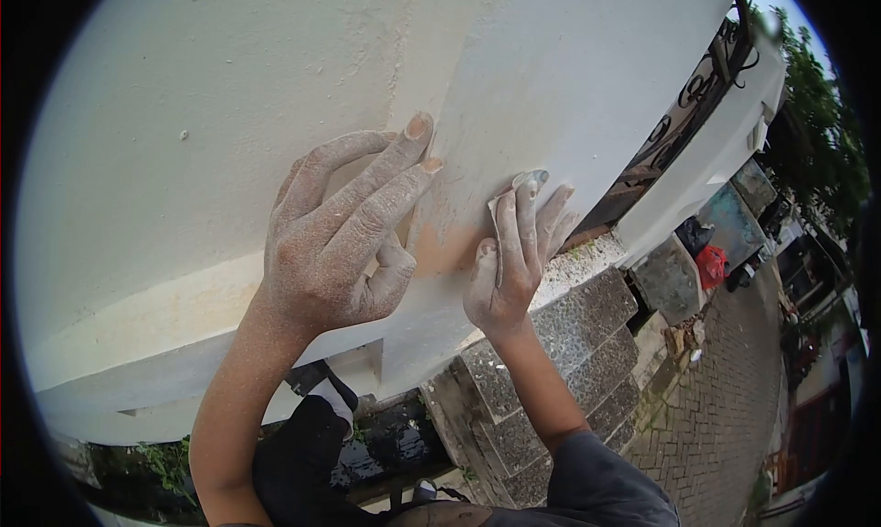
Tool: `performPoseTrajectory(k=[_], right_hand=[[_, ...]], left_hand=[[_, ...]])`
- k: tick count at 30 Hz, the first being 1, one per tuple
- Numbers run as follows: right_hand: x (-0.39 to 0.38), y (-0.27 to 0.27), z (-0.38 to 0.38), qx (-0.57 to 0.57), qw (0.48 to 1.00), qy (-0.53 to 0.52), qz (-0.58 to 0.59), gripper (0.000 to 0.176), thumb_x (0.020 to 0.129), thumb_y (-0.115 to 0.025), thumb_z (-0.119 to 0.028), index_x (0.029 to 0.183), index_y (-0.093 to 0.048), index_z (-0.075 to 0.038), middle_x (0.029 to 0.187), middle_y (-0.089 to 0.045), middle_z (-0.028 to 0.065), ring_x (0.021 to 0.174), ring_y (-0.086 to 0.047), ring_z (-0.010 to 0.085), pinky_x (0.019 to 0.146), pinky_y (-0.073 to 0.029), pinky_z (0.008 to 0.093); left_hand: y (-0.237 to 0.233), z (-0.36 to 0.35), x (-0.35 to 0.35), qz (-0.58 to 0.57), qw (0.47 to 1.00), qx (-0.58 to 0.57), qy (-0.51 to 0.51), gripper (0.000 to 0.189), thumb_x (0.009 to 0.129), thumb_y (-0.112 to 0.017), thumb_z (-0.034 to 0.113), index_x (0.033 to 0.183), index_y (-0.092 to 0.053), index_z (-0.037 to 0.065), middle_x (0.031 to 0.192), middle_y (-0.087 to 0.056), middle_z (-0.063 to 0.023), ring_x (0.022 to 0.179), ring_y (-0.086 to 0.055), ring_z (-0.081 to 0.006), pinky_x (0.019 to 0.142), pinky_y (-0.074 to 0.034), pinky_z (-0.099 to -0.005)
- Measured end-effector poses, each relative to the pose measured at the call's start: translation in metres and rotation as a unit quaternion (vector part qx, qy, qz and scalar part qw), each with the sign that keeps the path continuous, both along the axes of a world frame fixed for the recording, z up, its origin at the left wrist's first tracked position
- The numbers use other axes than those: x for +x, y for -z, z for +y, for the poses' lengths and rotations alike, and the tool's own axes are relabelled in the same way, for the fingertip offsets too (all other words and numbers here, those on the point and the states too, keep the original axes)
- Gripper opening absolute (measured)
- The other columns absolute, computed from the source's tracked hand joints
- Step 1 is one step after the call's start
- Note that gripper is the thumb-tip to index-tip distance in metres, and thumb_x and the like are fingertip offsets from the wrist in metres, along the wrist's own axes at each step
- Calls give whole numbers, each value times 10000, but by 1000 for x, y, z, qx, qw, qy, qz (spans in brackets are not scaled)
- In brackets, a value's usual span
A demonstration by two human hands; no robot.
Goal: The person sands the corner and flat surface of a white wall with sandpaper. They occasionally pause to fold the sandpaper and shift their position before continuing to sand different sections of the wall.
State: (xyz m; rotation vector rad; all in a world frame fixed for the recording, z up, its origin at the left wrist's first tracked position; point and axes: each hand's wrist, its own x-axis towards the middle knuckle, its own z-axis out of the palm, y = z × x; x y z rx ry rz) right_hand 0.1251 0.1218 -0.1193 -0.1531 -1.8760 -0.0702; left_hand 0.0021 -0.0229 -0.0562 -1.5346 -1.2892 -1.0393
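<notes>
White dust coats both hands, which are up against a pale painted wall [514, 77]. My left hand [335, 229] presses its extended fingertips at the wall's corner edge, thumb bent under. A thin pale edge, apparently sandpaper, shows beside those fingertips, mostly hidden by the hand. Lower and to the right, my right hand [516, 256] pinches a small folded piece of sandpaper [496, 213] between thumb and fingers, flat on the wall. Between the hands the surface has grey scuffs and a tan, worn patch [454, 243].
A ledge [174, 302] runs along the wall's foot. Below lie a dark, wet drain [395, 444] and concrete slabs [578, 353]. A brick-paved lane [707, 417], a red bag [711, 266] and a metal grille [674, 123] are to the right.
</notes>
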Motion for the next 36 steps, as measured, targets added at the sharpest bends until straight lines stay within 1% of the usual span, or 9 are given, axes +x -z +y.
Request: performPoseTrajectory(k=[3,7,10,14,19,25,29,32,36], right_hand=[[7,69,3,-47,998,-31,-26,445,713,-544,-59,1158,-564,-49,1341,-409,127,1294,-90,496,991,53,626],[-6,-20,7,-33,998,-26,44,414,696,-557,-55,1107,-599,-78,1341,-410,122,1302,-99,476,1001,12,628],[-7,-25,-2,-56,997,-24,47,408,703,-553,-66,1107,-600,-84,1345,-406,116,1305,-92,471,1005,16,625],[4,65,2,-39,999,-33,-20,414,728,-525,-73,1138,-578,-57,1344,-409,106,1309,-78,462,1004,61,616],[-10,-41,1,-32,998,-22,55,376,716,-535,-67,1085,-601,-42,1324,-434,106,1310,-82,461,1005,33,626],[8,42,4,14,1000,-9,-26,425,747,-454,2,1166,-522,23,1319,-416,174,1306,-149,438,1034,-24,560],[1,-29,2,-30,998,-53,0,412,763,-426,19,1166,-503,55,1318,-403,209,1308,-165,426,1041,-51,550],[-1,-13,3,3,1000,-1,7,409,767,-416,15,1166,-503,50,1320,-400,209,1304,-159,441,1032,-33,574],[8,43,-1,19,999,-4,-36,421,756,-409,15,1165,-504,42,1330,-395,190,1301,-131,461,1015,-15,613]], left_hand=[[-2,-3,1,-3,1000,-2,-13,573,489,-500,-7,1047,-600,75,1187,-566,-86,1000,-555,-244,808,-476,-357],[1,2,-1,7,1000,11,4,585,491,-506,-4,1063,-591,78,1203,-555,-88,1004,-551,-244,823,-467,-359],[3,2,-1,4,1000,5,3,589,489,-509,-3,1067,-589,78,1206,-553,-92,999,-553,-244,812,-472,-358],[0,-1,-1,10,1000,0,2,589,489,-510,-2,1068,-587,76,1200,-555,-96,989,-554,-255,795,-479,-360],[1,2,0,2,1000,12,1,600,498,-532,-3,1089,-579,85,1203,-555,-73,1003,-547,-241,807,-469,-353],[-2,-1,2,-5,1000,-1,-21,565,595,-642,42,1151,-554,91,1206,-554,-46,1027,-533,-217,814,-463,-341],[-4,0,1,8,1000,-9,-19,507,660,-659,55,1152,-538,23,1122,-587,-145,1045,-531,-286,861,-457,-387],[0,1,-2,10,999,0,-33,525,659,-648,60,1171,-543,105,1208,-553,-20,1034,-528,-210,809,-460,-342],[-4,-3,-1,3,999,-5,-31,529,657,-647,59,1173,-543,109,1210,-552,-15,1034,-529,-208,805,-460,-335]])
